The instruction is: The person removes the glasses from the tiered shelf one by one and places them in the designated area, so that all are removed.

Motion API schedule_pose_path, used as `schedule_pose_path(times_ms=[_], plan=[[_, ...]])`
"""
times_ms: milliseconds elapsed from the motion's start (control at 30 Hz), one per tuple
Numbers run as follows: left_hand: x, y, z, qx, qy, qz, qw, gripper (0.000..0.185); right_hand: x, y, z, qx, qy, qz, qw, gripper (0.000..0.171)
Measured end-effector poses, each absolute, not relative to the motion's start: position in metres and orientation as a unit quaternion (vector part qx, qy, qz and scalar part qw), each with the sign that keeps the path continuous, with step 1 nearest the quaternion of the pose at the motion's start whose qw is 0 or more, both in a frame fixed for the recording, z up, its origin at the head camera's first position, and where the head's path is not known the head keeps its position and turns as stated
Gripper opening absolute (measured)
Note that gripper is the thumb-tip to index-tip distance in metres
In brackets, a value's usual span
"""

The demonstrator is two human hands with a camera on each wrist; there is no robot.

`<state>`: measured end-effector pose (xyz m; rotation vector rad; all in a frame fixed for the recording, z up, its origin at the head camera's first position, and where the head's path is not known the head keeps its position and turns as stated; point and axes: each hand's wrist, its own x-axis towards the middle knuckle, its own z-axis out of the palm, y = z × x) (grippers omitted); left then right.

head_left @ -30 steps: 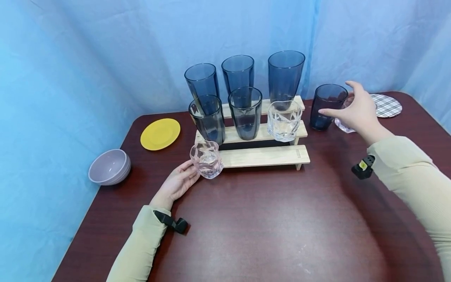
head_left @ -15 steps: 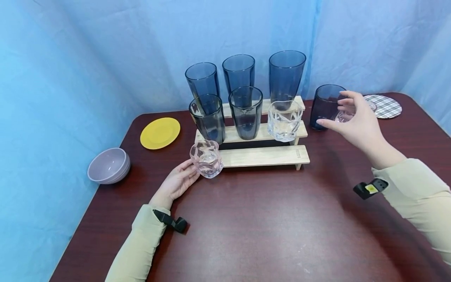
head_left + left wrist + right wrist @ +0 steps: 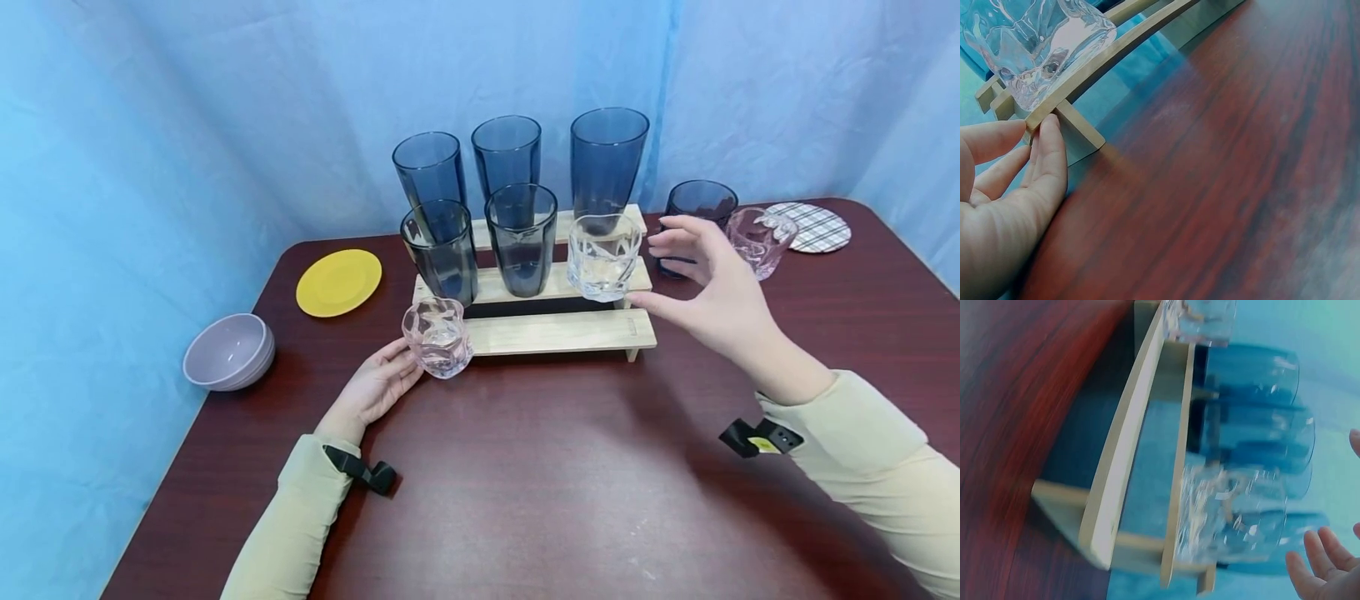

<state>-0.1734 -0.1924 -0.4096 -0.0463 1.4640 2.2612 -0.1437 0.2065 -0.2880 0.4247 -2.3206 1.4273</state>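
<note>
Three viewpoints: one high above the table (image 3: 525, 467), two at the wrists
The head view looks forward and down from well back, taking in the left hand (image 3: 378, 387), right hand (image 3: 723, 296) and wooden rack (image 3: 555, 333). The left wrist view, close and tilted, faces the rack's left end. The right wrist view, turned nearly sideways, faces the rack from its right end, a little farther off. It shares the clear glass (image 3: 603, 258) with the head view
</note>
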Motion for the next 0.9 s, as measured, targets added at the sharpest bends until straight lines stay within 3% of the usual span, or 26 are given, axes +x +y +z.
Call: schedule_pose_path(times_ms=[133,367,667,900], plan=[[-0.174,-0.192,-0.410,-0.020,0.530,0.818,0.221,0.053,-0.140,0.194,-0.291,0.190,-0.822,0.504,0.184,0.082],[-0.174,-0.193,-0.410,-0.021,0.526,0.821,0.222,0.054,-0.139,0.168,-0.298,0.209,-0.842,0.487,0.102,0.080],[-0.171,-0.192,-0.410,-0.016,0.521,0.825,0.220,0.054,-0.145,0.126,-0.314,0.235,-0.829,0.507,0.004,0.093],[-0.171,-0.191,-0.410,-0.025,0.521,0.826,0.216,0.048,-0.151,0.090,-0.320,0.259,-0.838,0.479,-0.030,0.098]])
